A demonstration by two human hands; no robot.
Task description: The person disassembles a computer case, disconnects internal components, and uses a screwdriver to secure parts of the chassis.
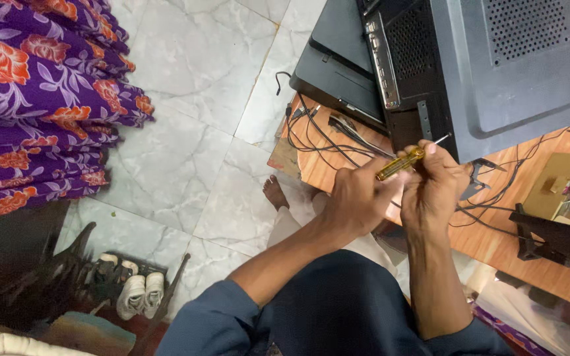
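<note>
A screwdriver (401,163) with a clear yellow handle lies across both hands, its thin metal tip pointing up right at the edge of a black computer case (496,66). My left hand (356,198) wraps around the handle's near end. My right hand (435,188) grips the front of the handle next to the shaft, close to the case's rear corner. The case stands on a wooden table (496,231) with its back panel of ports facing left.
Black cables (324,135) trail over the table's left end. A flat black device (338,66) lies behind the case. A cardboard box (562,184) and a black stand (555,237) sit at right. Purple flowered cloth (34,99) hangs at left; shoes (136,293) on a marble floor; a bare foot (275,192).
</note>
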